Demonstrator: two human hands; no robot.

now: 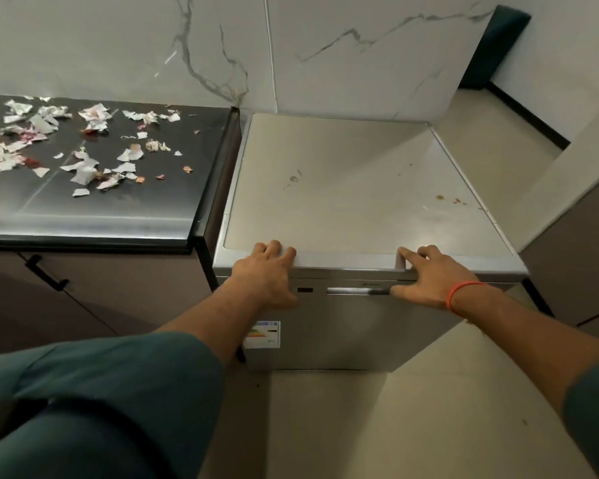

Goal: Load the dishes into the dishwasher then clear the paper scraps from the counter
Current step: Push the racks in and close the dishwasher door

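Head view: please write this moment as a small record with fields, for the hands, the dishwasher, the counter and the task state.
left hand: left hand rests on the front top edge of the silver, box-shaped dishwasher, fingers over the rim
right hand: right hand, with a red wristband, rests on the same edge, thumb by the door handle
dishwasher door: appears closed
counter: dark glossy counter to the left, covered with torn white and pink paper scraps
dishes: none visible
task state: scraps not yet cleared
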